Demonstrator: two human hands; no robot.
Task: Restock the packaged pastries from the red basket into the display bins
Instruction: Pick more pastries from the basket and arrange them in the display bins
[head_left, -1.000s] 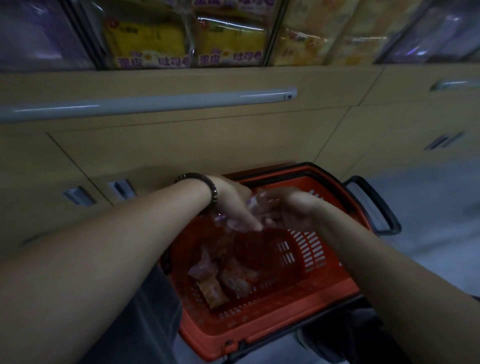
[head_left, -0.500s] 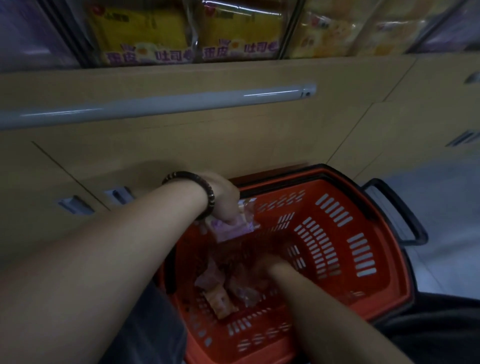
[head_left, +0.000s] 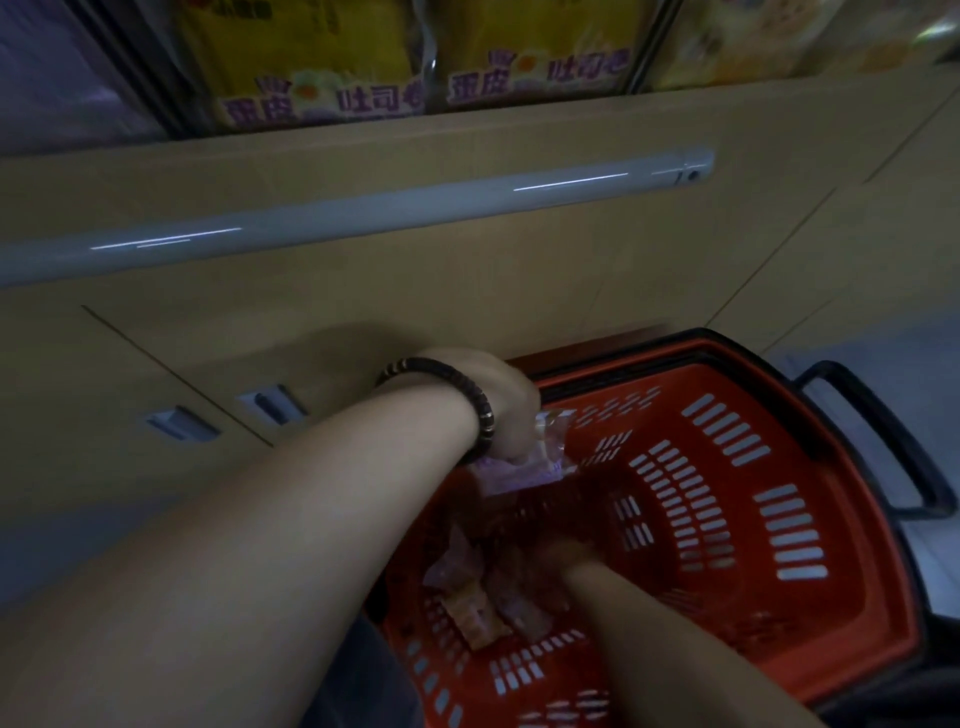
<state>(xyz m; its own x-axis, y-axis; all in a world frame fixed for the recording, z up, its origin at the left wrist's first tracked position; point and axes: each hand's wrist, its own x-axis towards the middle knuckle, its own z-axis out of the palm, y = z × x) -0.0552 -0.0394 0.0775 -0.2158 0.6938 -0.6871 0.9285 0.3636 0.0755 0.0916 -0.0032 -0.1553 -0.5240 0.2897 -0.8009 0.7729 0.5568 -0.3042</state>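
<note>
Pastries (head_left: 475, 608) in basket (head_left: 857, 597) looked light, soft, slick-wrapped; best pinched at film edge | left hand (head_left: 506, 415) gripped packets (head_left: 519, 470) | right hand (head_left: 553, 564) sat among pastries, grip unreadable

Right hand (head_left: 558, 564), deep in the red basket (head_left: 737, 519), is dim and blurred; its grip is indeterminable. Left hand (head_left: 498, 410) grips pastry packets (head_left: 524, 470), its fingers mostly hidden. The basket's near rim is cut off.

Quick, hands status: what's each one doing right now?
Left hand: grips wrapped pastries above the red basket.
Right hand: down among loose packets in the basket, grip cannot be told.
</note>
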